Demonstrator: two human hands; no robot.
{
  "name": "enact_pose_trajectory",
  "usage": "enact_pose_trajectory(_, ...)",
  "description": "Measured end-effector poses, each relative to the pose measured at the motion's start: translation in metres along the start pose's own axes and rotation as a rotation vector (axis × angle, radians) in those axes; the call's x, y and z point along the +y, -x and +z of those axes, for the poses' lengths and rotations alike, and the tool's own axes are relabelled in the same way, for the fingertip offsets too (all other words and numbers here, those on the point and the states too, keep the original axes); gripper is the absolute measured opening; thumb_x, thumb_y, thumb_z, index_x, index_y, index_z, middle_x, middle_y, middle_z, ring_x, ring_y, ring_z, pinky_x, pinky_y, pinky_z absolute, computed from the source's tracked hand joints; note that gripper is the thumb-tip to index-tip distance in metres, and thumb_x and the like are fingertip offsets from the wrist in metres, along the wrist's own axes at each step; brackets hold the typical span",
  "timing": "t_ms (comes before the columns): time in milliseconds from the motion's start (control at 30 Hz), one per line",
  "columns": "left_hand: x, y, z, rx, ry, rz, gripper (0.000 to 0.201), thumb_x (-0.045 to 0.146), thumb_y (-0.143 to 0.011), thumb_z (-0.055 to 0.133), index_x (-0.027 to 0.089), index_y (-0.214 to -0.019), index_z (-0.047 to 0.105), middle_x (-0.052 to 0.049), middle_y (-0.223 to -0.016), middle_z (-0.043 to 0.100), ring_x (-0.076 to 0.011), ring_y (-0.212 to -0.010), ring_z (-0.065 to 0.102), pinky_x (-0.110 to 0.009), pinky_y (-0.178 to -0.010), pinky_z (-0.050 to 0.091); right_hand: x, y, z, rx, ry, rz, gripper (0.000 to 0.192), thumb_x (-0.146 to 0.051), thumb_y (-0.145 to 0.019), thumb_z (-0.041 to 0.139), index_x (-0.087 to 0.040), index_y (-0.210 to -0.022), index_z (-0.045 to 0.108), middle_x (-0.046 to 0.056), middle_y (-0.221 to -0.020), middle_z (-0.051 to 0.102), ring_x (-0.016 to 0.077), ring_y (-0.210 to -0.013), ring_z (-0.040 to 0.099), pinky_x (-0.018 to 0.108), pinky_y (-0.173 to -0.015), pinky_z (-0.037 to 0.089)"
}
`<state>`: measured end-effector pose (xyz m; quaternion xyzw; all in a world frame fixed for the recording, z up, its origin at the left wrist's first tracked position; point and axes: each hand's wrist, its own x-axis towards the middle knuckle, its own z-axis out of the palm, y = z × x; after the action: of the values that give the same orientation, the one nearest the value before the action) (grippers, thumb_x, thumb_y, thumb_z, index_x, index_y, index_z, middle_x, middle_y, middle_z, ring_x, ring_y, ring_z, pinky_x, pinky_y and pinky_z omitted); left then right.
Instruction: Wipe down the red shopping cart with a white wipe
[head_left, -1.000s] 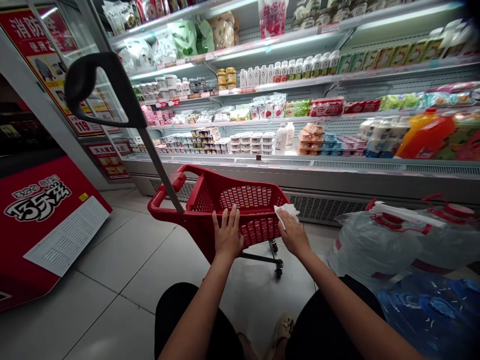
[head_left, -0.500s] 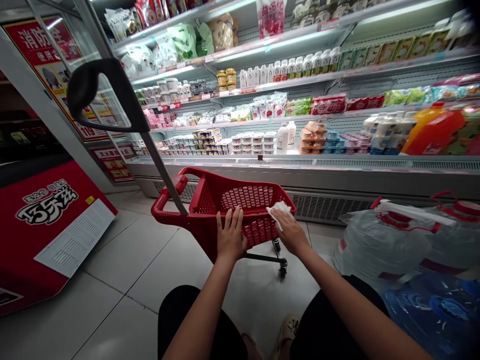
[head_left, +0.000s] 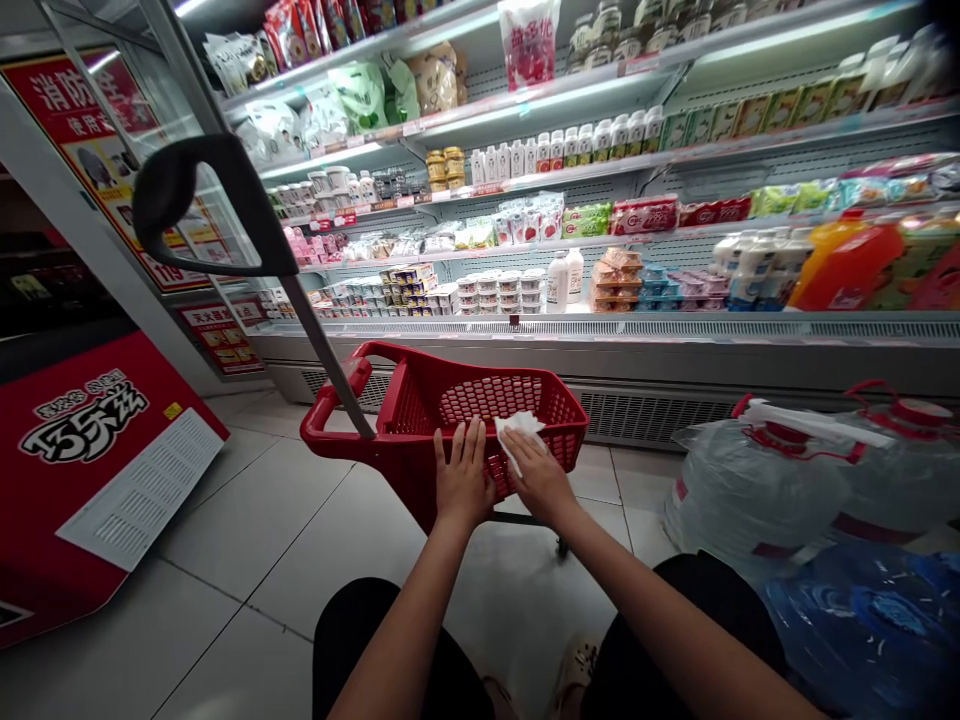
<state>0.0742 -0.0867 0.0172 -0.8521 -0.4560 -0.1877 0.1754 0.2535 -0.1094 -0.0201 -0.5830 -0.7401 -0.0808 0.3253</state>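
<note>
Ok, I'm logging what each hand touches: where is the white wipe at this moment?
In the head view, just right of centre: the white wipe is under the right hand, at the near side of the red cart, beside the left hand.

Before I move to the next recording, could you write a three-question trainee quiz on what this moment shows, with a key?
1. Which hand has the crumpled white cloth under it?
2. True or false: the left hand is on the black handle.
3. Multiple choice: what is at the picture's lower right?
A) a stack of chairs
B) large plastic bottles
C) a ladder

Key:
1. The right hand.
2. False; it rests on the near side of the red cart.
3. B
</note>
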Motion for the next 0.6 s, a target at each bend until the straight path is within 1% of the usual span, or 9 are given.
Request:
enact_pose_trajectory(67, -0.006, 0.000, -0.003, -0.014, -0.008, 0.030, 0.089, 0.032, -0.086, 0.056, 0.019, -0.166, 0.018, -0.007, -0.171, 0.025, -0.0312, -0.158, 0.021, -0.060, -0.129, -0.003, -0.008, -0.004, 0.000, -0.012, -0.011, -0.044, 0.055, -0.026, -0.104, 0.034, -0.019, -0.157, 0.043, 0.006, -0.161, 0.045, 0.0208, -0.151, 0.038, 0.045, -0.126, 0.029)
enact_pose_trajectory(133, -0.014, 0.001, -0.007, -0.030, -0.017, 0.077, 0.087, 0.031, -0.087, 0.056, 0.019, -0.166, 0.019, -0.005, -0.171, 0.022, -0.0282, -0.158, 0.021, -0.054, -0.131, 0.001, 0.004, -0.003, -0.006, -0.037, -0.011, -0.040, 0.054, -0.026, -0.104, 0.034, -0.020, -0.157, 0.044, 0.005, -0.159, 0.047, 0.0212, -0.150, 0.040, 0.046, -0.126, 0.029)
enact_pose_trajectory(233, -0.025, 0.001, -0.013, -0.041, -0.025, 0.129, 0.083, 0.029, -0.089, 0.054, 0.019, -0.165, 0.022, -0.004, -0.172, 0.020, -0.0242, -0.158, 0.021, -0.046, -0.132, 0.005, 0.044, 0.003, -0.018, -0.071, 0.013, 0.042, 0.053, -0.028, -0.104, 0.032, -0.019, -0.155, 0.046, 0.006, -0.158, 0.050, 0.0231, -0.148, 0.043, 0.048, -0.125, 0.029)
enact_pose_trajectory(300, -0.030, -0.001, -0.016, -0.045, -0.020, 0.125, 0.081, 0.030, -0.090, 0.053, 0.018, -0.165, 0.024, -0.004, -0.172, 0.021, -0.0238, -0.158, 0.021, -0.046, -0.132, 0.004, 0.073, 0.009, -0.024, -0.076, 0.037, 0.117, 0.054, -0.028, -0.104, 0.032, -0.020, -0.155, 0.046, 0.006, -0.157, 0.051, 0.0239, -0.147, 0.044, 0.049, -0.123, 0.033)
enact_pose_trajectory(367, -0.030, -0.004, -0.016, -0.046, -0.010, 0.104, 0.080, 0.032, -0.091, 0.054, 0.017, -0.164, 0.025, -0.005, -0.171, 0.022, -0.0243, -0.158, 0.022, -0.048, -0.132, 0.002, 0.092, 0.012, -0.028, -0.075, 0.056, 0.172, 0.055, -0.028, -0.103, 0.032, -0.020, -0.156, 0.046, 0.007, -0.156, 0.052, 0.0244, -0.146, 0.045, 0.049, -0.122, 0.036)
enact_pose_trajectory(433, -0.025, -0.003, -0.013, -0.031, 0.005, 0.087, 0.081, 0.036, -0.093, 0.053, 0.016, -0.165, 0.021, -0.006, -0.172, 0.021, -0.0242, -0.159, 0.019, -0.047, -0.132, 0.002, 0.102, 0.014, -0.028, -0.072, 0.067, 0.207, 0.055, -0.029, -0.103, 0.031, -0.020, -0.155, 0.046, 0.008, -0.155, 0.053, 0.0253, -0.146, 0.046, 0.049, -0.121, 0.037)
enact_pose_trajectory(500, -0.012, 0.006, -0.003, -0.012, 0.031, 0.091, 0.080, 0.041, -0.098, 0.050, 0.017, -0.166, 0.016, -0.006, -0.172, 0.018, -0.0231, -0.160, 0.016, -0.047, -0.132, 0.003, 0.103, 0.014, -0.026, -0.072, 0.071, 0.222, 0.055, -0.030, -0.104, 0.031, -0.018, -0.155, 0.047, 0.009, -0.155, 0.053, 0.0259, -0.145, 0.046, 0.049, -0.121, 0.037)
enact_pose_trajectory(533, -0.002, 0.015, 0.005, -0.011, 0.049, 0.104, 0.078, 0.044, -0.100, 0.047, 0.018, -0.166, 0.014, -0.005, -0.173, 0.016, -0.0224, -0.160, 0.015, -0.046, -0.132, 0.004, 0.102, 0.014, -0.025, -0.070, 0.070, 0.226, 0.055, -0.030, -0.104, 0.030, -0.018, -0.155, 0.048, 0.009, -0.155, 0.053, 0.0261, -0.145, 0.046, 0.049, -0.121, 0.036)
enact_pose_trajectory(600, 0.020, 0.038, 0.025, -0.063, 0.096, 0.175, 0.071, 0.045, -0.103, 0.043, 0.024, -0.166, 0.017, -0.004, -0.172, 0.021, -0.0223, -0.159, 0.018, -0.050, -0.131, 0.009, 0.099, 0.014, -0.023, -0.061, 0.065, 0.228, 0.055, -0.030, -0.104, 0.030, -0.018, -0.155, 0.047, 0.009, -0.155, 0.053, 0.0260, -0.146, 0.046, 0.049, -0.121, 0.036)
